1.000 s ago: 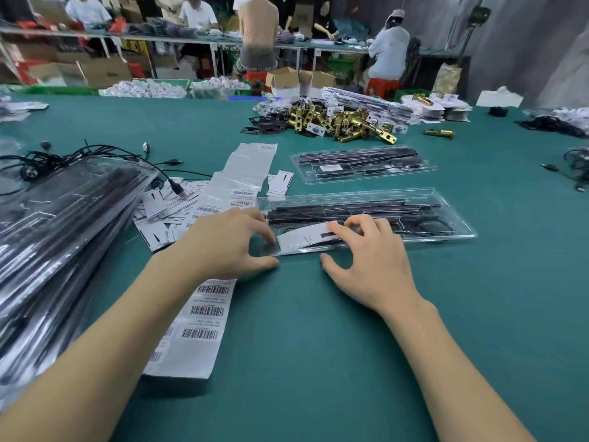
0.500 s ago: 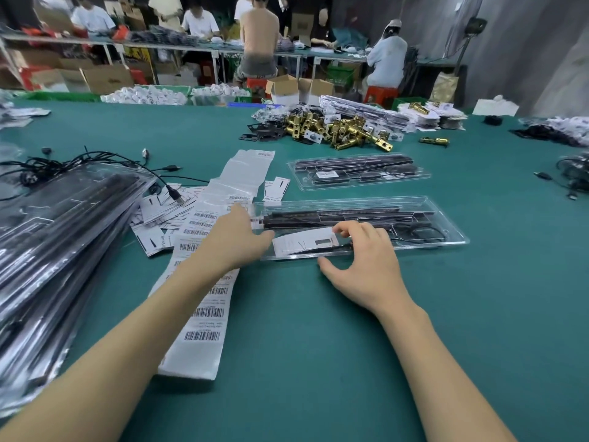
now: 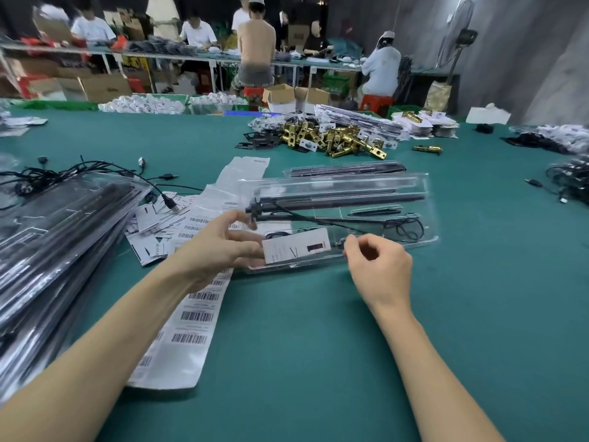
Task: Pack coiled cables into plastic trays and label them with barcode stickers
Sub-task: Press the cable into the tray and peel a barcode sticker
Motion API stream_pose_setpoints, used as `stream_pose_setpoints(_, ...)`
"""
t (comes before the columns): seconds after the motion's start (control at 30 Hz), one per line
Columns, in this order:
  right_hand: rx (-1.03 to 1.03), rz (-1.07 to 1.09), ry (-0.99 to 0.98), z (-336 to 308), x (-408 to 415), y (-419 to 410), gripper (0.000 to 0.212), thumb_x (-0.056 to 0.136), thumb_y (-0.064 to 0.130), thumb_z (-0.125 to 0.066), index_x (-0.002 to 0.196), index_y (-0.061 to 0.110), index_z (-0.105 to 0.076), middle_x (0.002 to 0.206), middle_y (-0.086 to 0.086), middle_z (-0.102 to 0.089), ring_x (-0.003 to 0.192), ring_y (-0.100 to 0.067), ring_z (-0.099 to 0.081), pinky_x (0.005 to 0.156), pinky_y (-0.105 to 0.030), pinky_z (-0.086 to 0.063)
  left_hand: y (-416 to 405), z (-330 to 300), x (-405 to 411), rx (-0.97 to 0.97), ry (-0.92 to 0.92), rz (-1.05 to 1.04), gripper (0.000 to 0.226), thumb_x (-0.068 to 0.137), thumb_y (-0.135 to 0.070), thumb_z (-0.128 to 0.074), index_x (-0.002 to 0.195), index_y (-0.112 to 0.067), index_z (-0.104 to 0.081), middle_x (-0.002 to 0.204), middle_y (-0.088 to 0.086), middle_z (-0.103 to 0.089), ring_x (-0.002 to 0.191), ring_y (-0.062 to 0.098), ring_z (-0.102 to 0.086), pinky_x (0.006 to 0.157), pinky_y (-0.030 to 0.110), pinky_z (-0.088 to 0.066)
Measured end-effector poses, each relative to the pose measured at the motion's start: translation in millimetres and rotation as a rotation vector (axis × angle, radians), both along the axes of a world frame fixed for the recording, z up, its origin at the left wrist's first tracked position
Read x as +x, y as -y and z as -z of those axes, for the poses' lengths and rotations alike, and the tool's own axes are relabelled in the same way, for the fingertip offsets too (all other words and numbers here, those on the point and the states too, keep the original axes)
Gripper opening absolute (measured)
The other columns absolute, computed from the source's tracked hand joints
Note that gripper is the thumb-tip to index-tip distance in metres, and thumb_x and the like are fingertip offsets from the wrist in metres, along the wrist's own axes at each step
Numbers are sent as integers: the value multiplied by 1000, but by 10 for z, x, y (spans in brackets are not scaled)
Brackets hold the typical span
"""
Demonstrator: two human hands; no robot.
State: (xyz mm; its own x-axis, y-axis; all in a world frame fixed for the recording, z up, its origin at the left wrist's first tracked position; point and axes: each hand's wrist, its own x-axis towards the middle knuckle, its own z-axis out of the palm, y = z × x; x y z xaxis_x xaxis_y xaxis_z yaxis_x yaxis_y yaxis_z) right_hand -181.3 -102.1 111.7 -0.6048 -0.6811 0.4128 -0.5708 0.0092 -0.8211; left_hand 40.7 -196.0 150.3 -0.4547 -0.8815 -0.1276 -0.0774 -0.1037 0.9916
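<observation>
A long clear plastic tray (image 3: 425,189) with black coiled cables (image 3: 404,226) and a white card (image 3: 296,248) inside is raised off the green table, its far side tilted up. My left hand (image 3: 216,247) grips the tray's left end, thumb on top and fingers underneath. At the tray's front edge, just right of the card, my right hand (image 3: 379,269) pinches the plastic between thumb and forefinger. A long strip of barcode stickers (image 3: 191,317) lies on the table under my left forearm.
A tall stack of packed trays (image 3: 47,237) fills the left side. Loose black cables (image 3: 63,173) and a pile of white cards (image 3: 153,224) lie beside it. Another tray (image 3: 347,169) sits behind, then brass latches (image 3: 334,138). People work at far tables.
The tray lay flat under both hands; now it is lifted and tilted up. My left hand has closed on its left end and my right hand has shifted right along the front edge.
</observation>
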Motion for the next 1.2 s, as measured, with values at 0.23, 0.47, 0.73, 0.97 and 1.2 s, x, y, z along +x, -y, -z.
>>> stream_pose_setpoints(0.23, 245, -69, 514, -125, -140, 20, 35, 88, 34, -68, 62, 12, -74, 69, -7, -75, 56, -11, -70, 49, -20, -52, 101, 30, 77, -61, -63, -33, 26, 90, 16, -57, 104, -6, -51, 90, 14, -76, 72, 25, -75, 58, 25, -58)
stream_pose_setpoints(0.47, -76, -432, 1211, -224, -198, 33, 8, 92, 10, -66, 98, 5, -68, 97, -14, -75, 87, -22, -74, 73, -28, -61, 171, 69, 181, -51, -123, 50, 26, 90, 8, -61, 111, -7, -53, 103, 20, -74, 92, 32, -73, 80, 34, -61)
stream_pose_setpoints(0.73, -205, -433, 1279, -172, -67, 137, 4, 94, 17, -65, 93, 14, -66, 82, -3, -70, 74, -18, -68, 74, -31, -58, 174, 101, 144, -87, -165, 50, 28, 89, 12, -59, 103, -13, -59, 106, 19, -66, 97, 34, -72, 77, 33, -61)
stream_pose_setpoints(0.97, -216, -374, 1257, -168, -36, 127, 5, 89, 5, -67, 89, 10, -67, 76, -4, -70, 72, -15, -68, 64, -27, -58, 188, 110, 166, -75, -134, 43, 29, 90, 13, -57, 108, -10, -57, 109, 22, -64, 102, 40, -69, 80, 35, -61)
stream_pose_setpoints(1.2, -283, -201, 1267, -192, 40, 133, 22, 86, 3, -71, 106, 7, -64, 75, -2, -67, 62, -10, -65, 59, -23, -54, 162, 112, 134, -81, -71, 87, 24, 92, 8, -59, 110, -7, -54, 108, 25, -64, 93, 37, -71, 83, 43, -61)
